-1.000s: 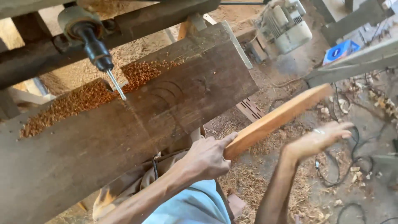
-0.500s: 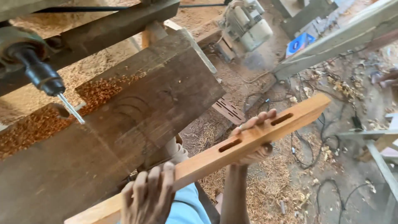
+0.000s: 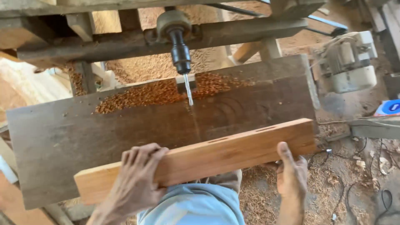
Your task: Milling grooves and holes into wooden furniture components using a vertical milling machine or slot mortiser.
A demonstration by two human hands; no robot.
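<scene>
Plank swung level over dark worktable; sawdust.

Single view, worn on the head, looking steeply down and a little forward from close above the hands. Near edge taken up by a blue-clad lap; middle filled by the dark wooden table; far edge reaching the drill chuck and beam. Right side falling away to a sawdust-strewn floor. No second view for overlap.
</scene>
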